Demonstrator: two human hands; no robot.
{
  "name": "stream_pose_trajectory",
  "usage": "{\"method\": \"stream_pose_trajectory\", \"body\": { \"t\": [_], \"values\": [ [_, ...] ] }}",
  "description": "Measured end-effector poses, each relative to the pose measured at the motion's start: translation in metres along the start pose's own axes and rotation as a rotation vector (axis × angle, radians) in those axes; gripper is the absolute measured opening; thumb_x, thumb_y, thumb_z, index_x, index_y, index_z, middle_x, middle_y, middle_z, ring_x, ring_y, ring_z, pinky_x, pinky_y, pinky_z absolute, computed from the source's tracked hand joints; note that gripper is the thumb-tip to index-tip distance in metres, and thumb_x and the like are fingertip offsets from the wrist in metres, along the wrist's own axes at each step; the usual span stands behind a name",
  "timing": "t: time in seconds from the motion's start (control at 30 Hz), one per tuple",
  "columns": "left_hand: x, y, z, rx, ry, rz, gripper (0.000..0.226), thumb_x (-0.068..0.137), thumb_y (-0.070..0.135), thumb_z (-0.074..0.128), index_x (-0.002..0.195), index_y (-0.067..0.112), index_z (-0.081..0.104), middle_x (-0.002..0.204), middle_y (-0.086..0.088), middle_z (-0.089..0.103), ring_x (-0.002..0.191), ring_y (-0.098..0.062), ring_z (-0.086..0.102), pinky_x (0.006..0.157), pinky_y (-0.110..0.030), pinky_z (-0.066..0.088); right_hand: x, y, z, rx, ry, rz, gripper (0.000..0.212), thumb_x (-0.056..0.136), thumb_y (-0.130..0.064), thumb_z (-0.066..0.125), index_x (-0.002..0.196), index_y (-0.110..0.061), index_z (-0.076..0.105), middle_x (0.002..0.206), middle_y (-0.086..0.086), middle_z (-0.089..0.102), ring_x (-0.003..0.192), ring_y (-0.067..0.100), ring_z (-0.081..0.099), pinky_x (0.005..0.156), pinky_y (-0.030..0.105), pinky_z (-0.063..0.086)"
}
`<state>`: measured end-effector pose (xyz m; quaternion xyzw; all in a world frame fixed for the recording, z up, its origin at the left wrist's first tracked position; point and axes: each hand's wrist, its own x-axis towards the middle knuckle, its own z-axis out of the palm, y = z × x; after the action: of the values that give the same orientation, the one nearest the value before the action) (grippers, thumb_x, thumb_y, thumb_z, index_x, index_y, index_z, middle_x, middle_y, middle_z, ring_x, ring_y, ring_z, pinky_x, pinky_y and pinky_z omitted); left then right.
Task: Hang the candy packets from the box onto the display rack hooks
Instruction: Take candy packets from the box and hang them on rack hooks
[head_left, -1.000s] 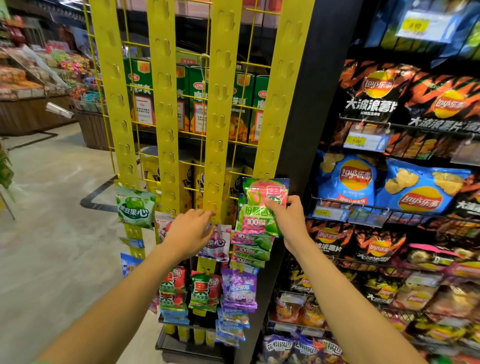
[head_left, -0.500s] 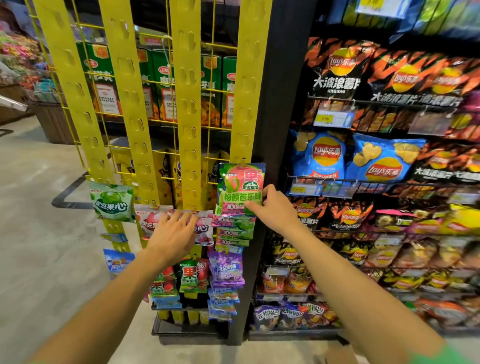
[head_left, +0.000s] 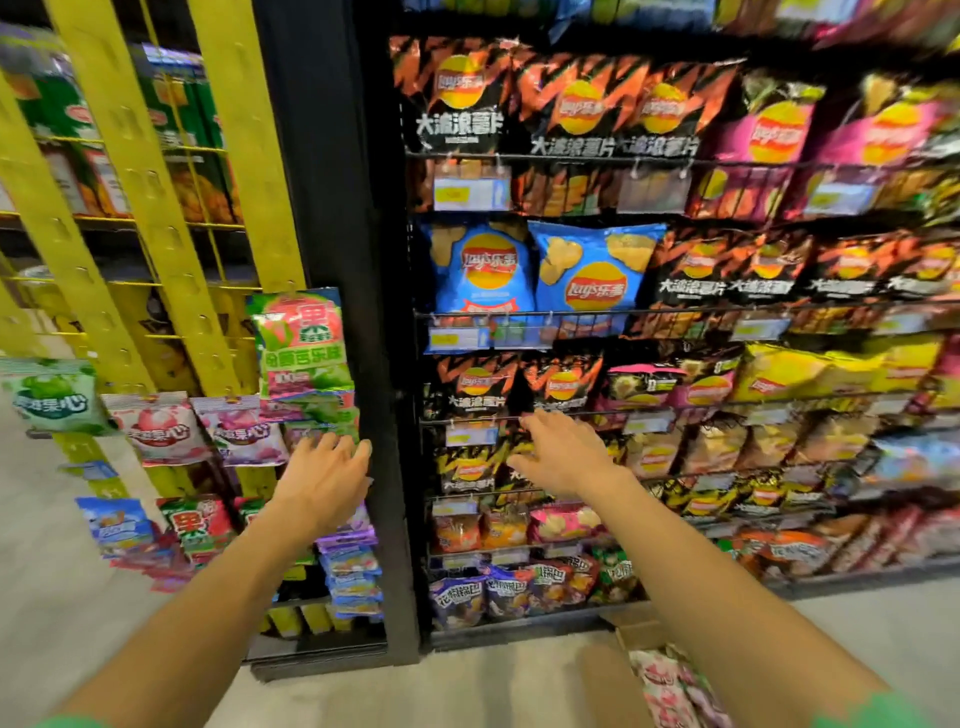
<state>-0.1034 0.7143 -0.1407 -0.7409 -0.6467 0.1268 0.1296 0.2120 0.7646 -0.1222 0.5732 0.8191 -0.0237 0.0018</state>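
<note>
Since half a second earlier, the right hand (head_left: 558, 452) had let go of the green candy packet (head_left: 300, 343), which now hung on the yellow display rack (head_left: 156, 218) at ten o'clock of the left hand (head_left: 327, 478). Both hands hovered with fingers spread, holding nothing. The box (head_left: 641, 636) with more packets (head_left: 670, 686) lay at five o'clock. Those packets looked light, soft and crinkly, probably slippery; pinching the flat top edge by the hang hole seemed best.

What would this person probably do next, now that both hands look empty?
Probably reach down to the box at lower right for another packet. The green packet already hangs on the yellow rack, and both the left hand and right hand are open, holding nothing.
</note>
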Motion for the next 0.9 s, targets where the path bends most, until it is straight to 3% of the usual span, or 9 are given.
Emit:
{"method": "stream_pose_trajectory", "body": {
  "t": [0.1, 0.3, 0.47, 0.63, 0.9],
  "values": [
    [0.011, 0.076, -0.028, -0.01, -0.007, 0.014, 0.062, 0.105, 0.052, 0.038, 0.155, 0.017, 0.031, 0.15, -0.005, 0.046, 0.139, -0.029, 0.043, 0.106, -0.044, 0.039, -0.039, 0.091, 0.008, -0.031, -0.057, 0.071, 0.079, 0.099, -0.066, 0.037, 0.161, -0.021, 0.019, 0.17, 0.003, 0.011, 0.156, 0.026, 0.011, 0.123, 0.052, 0.023],
    [0.039, 0.202, -0.089, -0.017, -0.054, 0.076, 0.065, 0.105, 0.056, 0.031, 0.157, 0.018, 0.026, 0.156, -0.007, 0.043, 0.143, -0.031, 0.039, 0.109, -0.049, 0.037, -0.11, 0.233, 0.008, -0.046, -0.146, 0.201, 0.084, 0.096, -0.073, 0.033, 0.162, -0.027, 0.009, 0.17, 0.003, 0.008, 0.156, 0.029, 0.012, 0.123, 0.05, 0.021],
    [0.071, 0.268, -0.124, -0.098, -0.025, 0.138, 0.069, 0.106, 0.057, 0.026, 0.162, 0.019, 0.017, 0.165, -0.007, 0.029, 0.149, -0.033, 0.032, 0.115, -0.05, 0.035, -0.144, 0.302, 0.012, -0.033, -0.165, 0.295, 0.09, 0.092, -0.08, 0.029, 0.161, -0.025, 0.016, 0.167, 0.004, 0.022, 0.153, 0.029, 0.022, 0.121, 0.05, 0.027],
    [0.105, 0.323, -0.121, -0.12, -0.019, 0.18, 0.066, 0.106, 0.057, 0.026, 0.16, 0.019, 0.023, 0.16, -0.009, 0.037, 0.146, -0.032, 0.035, 0.115, -0.051, 0.036, -0.156, 0.346, 0.015, -0.058, -0.211, 0.335, 0.086, 0.095, -0.076, 0.03, 0.162, -0.025, 0.014, 0.17, 0.001, 0.012, 0.157, 0.024, 0.008, 0.125, 0.05, 0.018],
    [0.154, 0.405, -0.115, -0.158, -0.065, 0.207, 0.067, 0.105, 0.058, 0.027, 0.159, 0.018, 0.025, 0.158, -0.009, 0.04, 0.144, -0.031, 0.038, 0.112, -0.05, 0.038, -0.145, 0.439, 0.033, -0.049, -0.19, 0.295, 0.08, 0.097, -0.071, 0.033, 0.161, -0.026, 0.017, 0.169, 0.003, 0.015, 0.156, 0.028, 0.013, 0.124, 0.052, 0.016]
  ]
}}
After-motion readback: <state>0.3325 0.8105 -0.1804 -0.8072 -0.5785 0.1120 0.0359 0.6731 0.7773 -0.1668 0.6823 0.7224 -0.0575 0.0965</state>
